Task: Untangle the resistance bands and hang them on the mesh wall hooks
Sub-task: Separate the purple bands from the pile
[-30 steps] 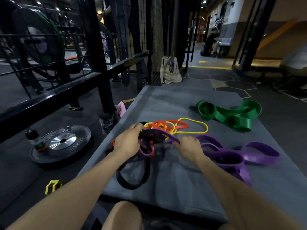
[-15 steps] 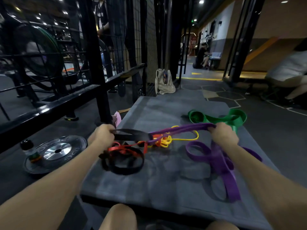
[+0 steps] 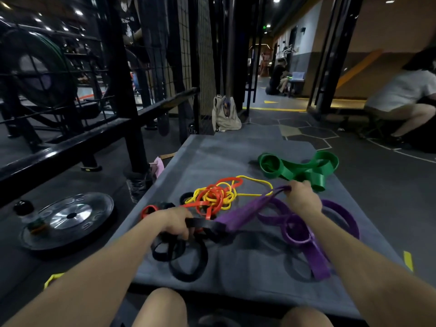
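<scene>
Several resistance bands lie on a grey mat point(image 3: 247, 260). My left hand point(image 3: 175, 223) grips a black band point(image 3: 179, 254) whose loops trail toward me. My right hand point(image 3: 303, 197) holds a purple band point(image 3: 243, 213), pulled taut between both hands and linked with the black one. More purple loops point(image 3: 297, 231) lie under my right arm. A yellow band point(image 3: 212, 195) and a red band point(image 3: 212, 204) sit knotted together behind my hands. A green band point(image 3: 299, 166) lies apart at the far right. The mesh wall point(image 3: 205, 55) stands beyond the mat's far left.
A weight plate point(image 3: 68, 218) and a small bottle point(image 3: 26, 212) rest on the floor left of the mat. Black rack bars point(image 3: 70, 147) run along the left. A beige bag point(image 3: 224, 114) leans at the mesh foot. A person point(image 3: 405, 95) sits at the right.
My hands pulled apart, drawing the purple band taut out of the pile, the right hand moving right and away. The yellow and red knot now lies free behind them.
</scene>
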Available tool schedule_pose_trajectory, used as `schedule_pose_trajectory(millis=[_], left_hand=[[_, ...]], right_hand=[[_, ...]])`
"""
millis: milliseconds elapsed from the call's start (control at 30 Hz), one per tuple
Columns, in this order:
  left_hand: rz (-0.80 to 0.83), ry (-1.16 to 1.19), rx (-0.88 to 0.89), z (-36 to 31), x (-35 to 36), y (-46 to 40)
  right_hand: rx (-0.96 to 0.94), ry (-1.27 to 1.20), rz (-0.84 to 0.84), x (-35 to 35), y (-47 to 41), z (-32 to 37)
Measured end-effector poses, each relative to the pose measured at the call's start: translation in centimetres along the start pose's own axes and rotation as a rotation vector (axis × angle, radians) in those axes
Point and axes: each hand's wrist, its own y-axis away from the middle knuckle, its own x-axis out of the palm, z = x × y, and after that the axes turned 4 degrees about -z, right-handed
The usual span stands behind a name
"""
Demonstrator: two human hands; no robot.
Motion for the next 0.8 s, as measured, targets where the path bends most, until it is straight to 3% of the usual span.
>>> schedule_pose_trajectory(millis=[100,167,233,300,400,467,533,600,667,800], left_hand=[[-0.087,0.098,0.074,-0.2,0.3,-0.2],[-0.023,0.150,0.130,-0.2,0.8,-0.2],[0.055,0.177,0.168,-0.3,1.8,-0.3],[-0.044,0.150,0.219,-0.2,2.3,-0.4],[-0.280,0.137,0.227,-0.4,1.9,-0.5],[-0.277,0.187,0.210,-0.5,1.9,-0.2],[-0.171,0.188,0.183,-0.4,2.7,-0.1],[-0.098,0.112,0.199,-0.3,3.9,-0.4],[-0.103,0.094,0.246,-0.5,4.6,-0.6],[-0.108,0.143,0.249,-0.6,4.5,-1.0]], right_hand=[[0.033,-0.029,-0.097,-0.2,-0.5,-0.9],[0.040,-0.004,-0.131,-0.3,-0.5,-1.4],[0.037,0.098,-0.092,-0.1,-0.1,-2.0],[-0.007,0.260,-0.010,0.3,0.7,-2.2],[-0.165,0.429,0.034,1.5,1.7,-1.2],[-0.333,0.487,-0.062,2.2,2.1,0.2],[-0.536,0.480,-0.106,2.8,2.4,2.1],[-0.736,0.421,-0.018,3.8,2.6,4.2],[-0.821,0.290,0.143,5.2,2.8,6.4],[-0.655,0.185,0.299,8.1,3.7,8.9]])
